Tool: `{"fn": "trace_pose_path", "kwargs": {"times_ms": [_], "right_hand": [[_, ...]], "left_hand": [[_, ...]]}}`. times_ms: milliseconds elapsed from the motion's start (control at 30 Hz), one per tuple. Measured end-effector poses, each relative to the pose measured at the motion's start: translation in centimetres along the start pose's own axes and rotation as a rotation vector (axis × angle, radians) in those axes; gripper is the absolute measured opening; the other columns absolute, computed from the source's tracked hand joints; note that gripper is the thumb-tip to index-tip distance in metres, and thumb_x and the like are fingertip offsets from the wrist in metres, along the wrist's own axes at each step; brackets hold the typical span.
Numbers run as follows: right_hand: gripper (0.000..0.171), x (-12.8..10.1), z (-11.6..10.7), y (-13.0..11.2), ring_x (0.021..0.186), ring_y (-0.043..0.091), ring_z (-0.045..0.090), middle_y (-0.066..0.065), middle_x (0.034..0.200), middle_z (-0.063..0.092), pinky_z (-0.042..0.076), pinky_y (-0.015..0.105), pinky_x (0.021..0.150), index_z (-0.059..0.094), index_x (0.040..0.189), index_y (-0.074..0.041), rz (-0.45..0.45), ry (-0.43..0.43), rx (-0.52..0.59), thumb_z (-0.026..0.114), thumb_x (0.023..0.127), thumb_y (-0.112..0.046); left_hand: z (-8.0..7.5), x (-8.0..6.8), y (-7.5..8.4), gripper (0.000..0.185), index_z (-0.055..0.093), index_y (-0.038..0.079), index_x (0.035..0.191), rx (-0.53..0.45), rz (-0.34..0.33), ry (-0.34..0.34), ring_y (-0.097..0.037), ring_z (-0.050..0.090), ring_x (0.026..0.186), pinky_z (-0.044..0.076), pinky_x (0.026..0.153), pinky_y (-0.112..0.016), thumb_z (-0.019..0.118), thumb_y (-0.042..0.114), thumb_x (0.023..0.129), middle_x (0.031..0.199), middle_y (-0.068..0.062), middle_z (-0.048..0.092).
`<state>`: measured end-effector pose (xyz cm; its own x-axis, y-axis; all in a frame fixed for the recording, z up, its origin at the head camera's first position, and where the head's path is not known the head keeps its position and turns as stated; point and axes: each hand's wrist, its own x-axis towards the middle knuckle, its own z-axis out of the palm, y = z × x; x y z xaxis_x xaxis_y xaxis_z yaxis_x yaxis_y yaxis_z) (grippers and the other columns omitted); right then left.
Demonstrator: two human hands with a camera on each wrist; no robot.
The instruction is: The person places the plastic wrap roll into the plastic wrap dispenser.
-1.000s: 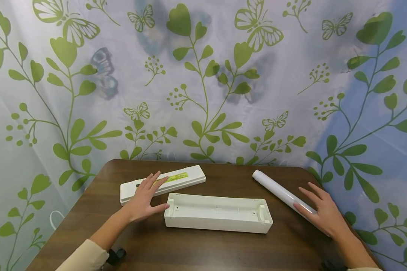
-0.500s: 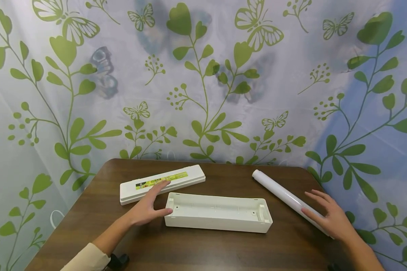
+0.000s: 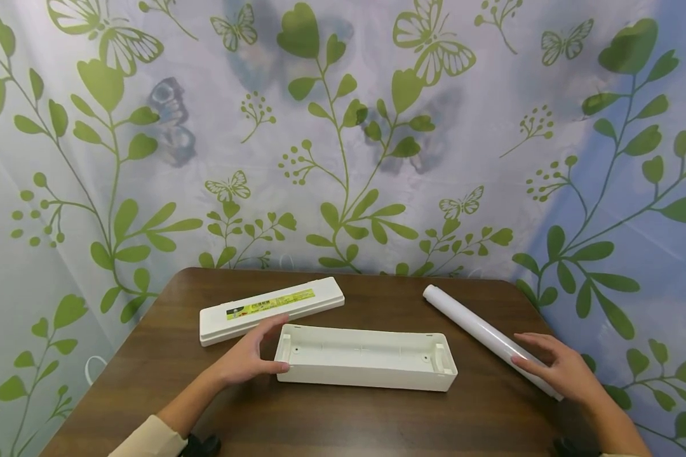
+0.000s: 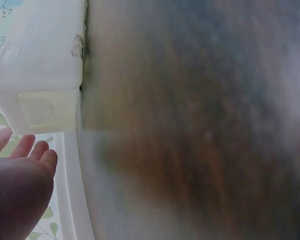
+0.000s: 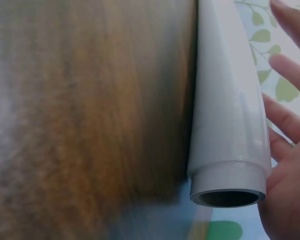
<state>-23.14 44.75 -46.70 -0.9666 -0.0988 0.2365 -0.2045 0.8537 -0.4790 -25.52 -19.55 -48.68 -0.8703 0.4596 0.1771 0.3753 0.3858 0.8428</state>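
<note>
curtain (image 3: 343,127): pale, printed with green leaves and butterflies, hanging behind and along both sides, bluer toward the right.

surface (image 3: 343,422): dark brown, wood-grained, rounded at its far corners, its far edge close to the curtain.

tray (image 3: 366,377): white, long, open-topped, lying flat near the middle of the surface, hollow side up.

lid (image 3: 294,308): white, long, lying slantwise on the surface, behind the tray and off to its left.

roll (image 3: 480,333): white, glossy, lying diagonally on the surface to the right of the tray, well apart from the lid.

left hand (image 3: 248,360): at the tray's left end, thumb over the front corner, fingers toward the back corner; fingers relaxed, released rather than clenched; whether skin presses the tray cannot be told.

right hand (image 3: 560,368): at the near part of the roll, which passes between thumb and fingers; the right wrist view shows the fingers spread and unwrapped beside it, so released; contact cannot be told for certain.

sleeve (image 3: 151,438): cream, on the left forearm.

label (image 3: 270,304): yellow-green strip with a dark end, stuck along the lid's top; its print is too small to read.

core (image 5: 227,184): narrower tube jutting from the roll's near end, dark and hollow inside.

holes (image 3: 425,358): two small dark ones in the tray's floor, one near each end.
</note>
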Motion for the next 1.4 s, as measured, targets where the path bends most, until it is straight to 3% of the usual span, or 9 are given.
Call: {"fn": "trace_pose_path", "kwargs": {"times_ms": [67,200,400,433,567,633,900,1200,1400], "right_hand": [[0.060,0.3,0.1,0.2,0.108,-0.014,0.055,0.017,0.139,0.062,0.054,0.017,0.076,0.063,0.139,-0.015,0.027,-0.038,0.013,0.079,0.089,-0.044],[0.064,1.0,0.0,1.0,0.105,0.001,0.064,0.020,0.139,0.062,0.054,0.022,0.075,0.059,0.144,-0.014,0.054,-0.099,0.021,0.076,0.091,-0.045],[0.063,1.3,0.1,1.6,0.094,-0.011,0.061,0.023,0.134,0.066,0.053,0.022,0.071,0.059,0.142,-0.006,0.047,-0.129,0.086,0.079,0.091,-0.036],[0.063,1.3,0.1,1.6,0.093,-0.010,0.063,0.024,0.132,0.067,0.054,0.021,0.071,0.060,0.142,-0.004,0.047,-0.130,0.103,0.079,0.090,-0.034],[0.061,1.7,0.2,1.8,0.092,-0.007,0.065,0.025,0.128,0.068,0.054,0.021,0.070,0.059,0.139,0.002,0.022,-0.146,0.139,0.080,0.090,-0.027],[0.061,1.8,0.2,1.9,0.092,-0.006,0.066,0.027,0.127,0.068,0.054,0.021,0.070,0.058,0.139,0.005,0.015,-0.162,0.168,0.080,0.090,-0.024],[0.063,2.0,0.1,2.3,0.093,-0.002,0.067,0.029,0.125,0.068,0.054,0.022,0.070,0.055,0.141,0.008,0.014,-0.210,0.221,0.080,0.089,-0.019],[0.060,2.1,0.2,2.9,0.088,-0.002,0.065,0.017,0.115,0.075,0.052,0.021,0.069,0.057,0.138,0.006,-0.038,-0.227,0.224,0.081,0.088,-0.016],[0.058,2.3,0.5,3.1,0.088,-0.004,0.065,0.008,0.112,0.077,0.052,0.021,0.069,0.059,0.136,0.007,-0.042,-0.223,0.235,0.081,0.088,-0.015]], "left_hand": [[0.0,0.0,-0.1,0.093,0.036,0.009,0.157,-0.054,-0.002,-0.031,-0.043,0.036,0.149,0.035,0.121,-0.042,0.088,0.025,0.081,0.162,-0.020,0.036],[0.0,0.0,-0.1,0.095,0.033,0.012,0.158,-0.146,-0.015,-0.090,-0.045,0.028,0.152,0.032,0.120,-0.029,0.088,0.020,0.081,0.164,-0.020,0.030],[0.0,0.2,-0.3,0.098,0.029,0.009,0.159,-0.202,-0.010,-0.130,-0.049,0.027,0.151,0.029,0.122,-0.050,0.087,0.016,0.081,0.165,-0.024,0.027],[0.0,0.3,-0.3,0.098,0.028,0.008,0.159,-0.209,-0.012,-0.136,-0.050,0.027,0.151,0.030,0.121,-0.049,0.087,0.015,0.081,0.165,-0.026,0.025],[-0.2,0.5,-0.4,0.102,0.024,0.009,0.160,-0.246,-0.053,-0.163,-0.049,0.026,0.151,0.040,0.113,-0.023,0.088,0.012,0.081,0.165,-0.025,0.022],[-0.2,0.6,-0.4,0.104,0.022,0.008,0.161,-0.269,-0.062,-0.177,-0.048,0.024,0.152,0.040,0.108,-0.016,0.088,0.011,0.080,0.166,-0.024,0.020],[-0.5,1.1,-0.6,0.107,0.017,0.007,0.162,-0.334,-0.071,-0.231,-0.044,0.023,0.154,0.043,0.108,-0.019,0.086,0.006,0.081,0.166,-0.023,0.021],[-0.9,1.3,-0.6,0.111,0.014,0.007,0.163,-0.345,-0.105,-0.243,-0.040,0.025,0.155,0.042,0.111,-0.018,0.087,0.007,0.080,0.167,-0.018,0.025],[-0.9,1.2,-0.9,0.106,0.016,0.005,0.162,-0.393,-0.101,-0.252,-0.044,0.026,0.153,0.046,0.109,-0.024,0.085,0.005,0.081,0.165,-0.023,0.025]]}}
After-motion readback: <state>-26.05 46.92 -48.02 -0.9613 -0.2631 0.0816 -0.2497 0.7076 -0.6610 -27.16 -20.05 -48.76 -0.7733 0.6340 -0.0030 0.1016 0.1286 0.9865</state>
